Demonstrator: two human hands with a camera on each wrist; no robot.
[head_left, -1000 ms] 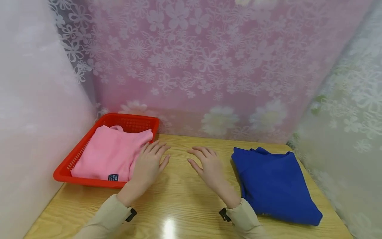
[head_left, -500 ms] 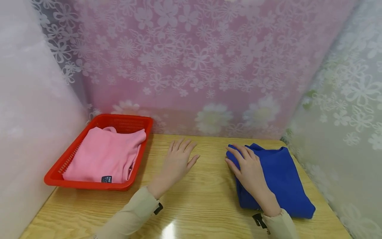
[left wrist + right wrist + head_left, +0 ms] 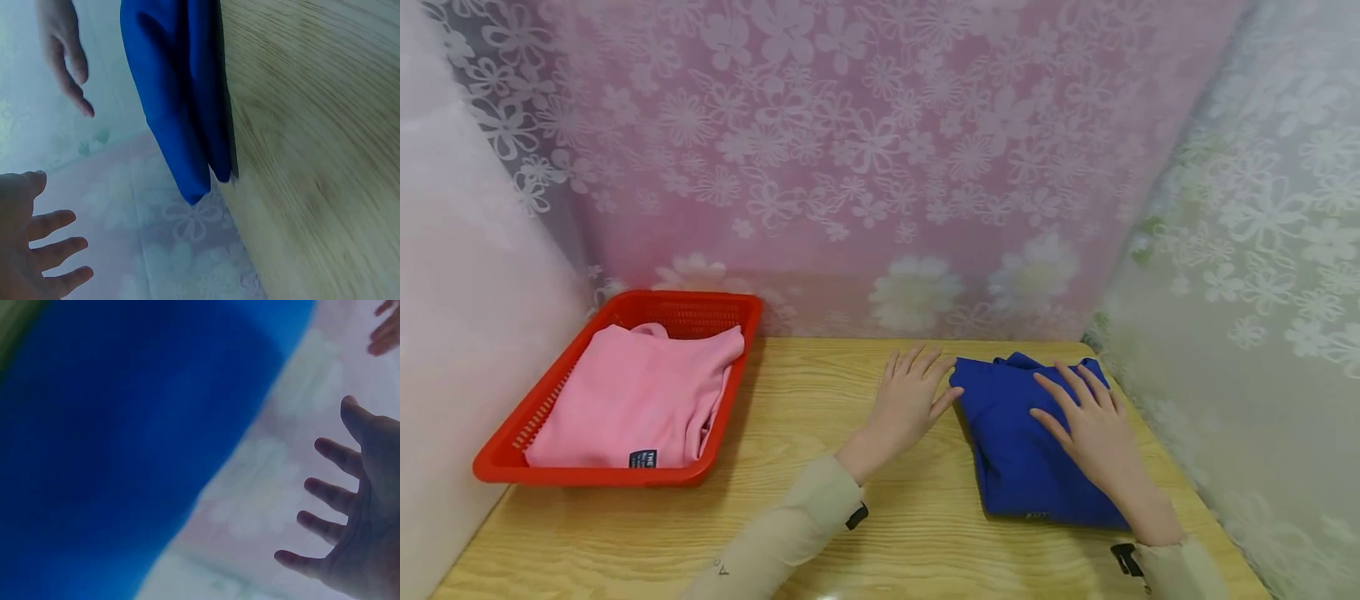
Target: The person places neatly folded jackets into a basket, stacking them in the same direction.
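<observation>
A folded blue garment lies on the right part of the wooden table. My right hand hovers over its right side, fingers spread and holding nothing. Just off the garment's left edge is my left hand, its fingers loosely extended. In the left wrist view the left hand is apart from the blue folds. The right wrist view has the right hand with fingers apart, clear of the blue cloth.
At the left stands a red plastic basket holding a folded pink garment with a dark label. Bare wooden tabletop lies between basket and blue garment. Floral curtains enclose the back and sides.
Both hands have moved right: the left from beside the basket to the blue garment's left edge, the right across above the garment. The head view has turned slightly right.
</observation>
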